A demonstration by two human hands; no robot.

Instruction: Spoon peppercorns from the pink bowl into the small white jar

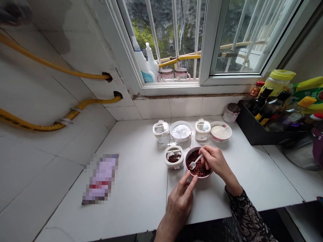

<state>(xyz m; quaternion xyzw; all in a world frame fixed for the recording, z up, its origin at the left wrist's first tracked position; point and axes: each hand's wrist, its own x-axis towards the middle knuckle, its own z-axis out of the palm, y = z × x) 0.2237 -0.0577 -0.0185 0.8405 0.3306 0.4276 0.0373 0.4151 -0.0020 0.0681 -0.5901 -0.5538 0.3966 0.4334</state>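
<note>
A small white spoon [195, 163] is pinched in my right hand [214, 160], its scoop dipping into a round bowl [201, 177] of dark red, peppercorn-like pieces. My left hand [180, 203] comes from the near side, two fingers stretched out with their tips at the bowl's near rim. Its thumb is mostly hidden. Just left of the bowl stands a square clear jar [173, 164] with its lid tilted up and some of the same dark pieces inside.
Behind are a bowl of white grains [181, 130], a bowl of off-white powder [220, 132] and two lidded clear jars, one [203, 129] between them. A black box of bottles [252, 133] fills the right corner. A blurred purple packet [102, 179] lies left.
</note>
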